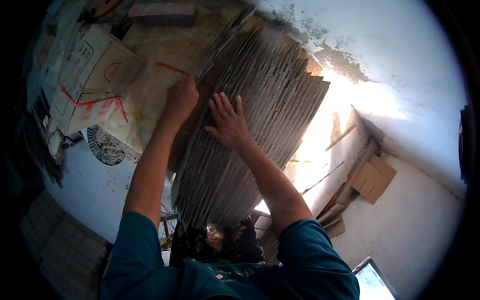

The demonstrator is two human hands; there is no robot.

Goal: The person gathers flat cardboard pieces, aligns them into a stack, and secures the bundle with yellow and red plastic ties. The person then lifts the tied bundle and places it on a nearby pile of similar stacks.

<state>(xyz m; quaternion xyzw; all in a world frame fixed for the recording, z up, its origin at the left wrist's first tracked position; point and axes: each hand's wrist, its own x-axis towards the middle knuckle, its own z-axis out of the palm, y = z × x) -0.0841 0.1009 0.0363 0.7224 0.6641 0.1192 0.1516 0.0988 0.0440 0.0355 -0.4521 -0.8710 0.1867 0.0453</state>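
A tall stack of thin grey-brown sheets [260,105], probably cardboard, runs slantwise through the middle, with its layered edges facing me. My right hand [227,120] lies flat on those edges, fingers spread, holding nothing. Just left of the stack, my left hand [184,97] is closed beside a wide tan sheet [150,85]. Whatever its fingers may grip is hidden. A thin red strap [170,66] passes behind the left hand toward the stack.
A carton [95,75] with red tape stands at the left, and a reddish-brown block [162,14] lies at the top. Below the carton is a round dark ribbed object [105,145]. Cardboard pieces [374,178] lean at the right near a white wall [415,215].
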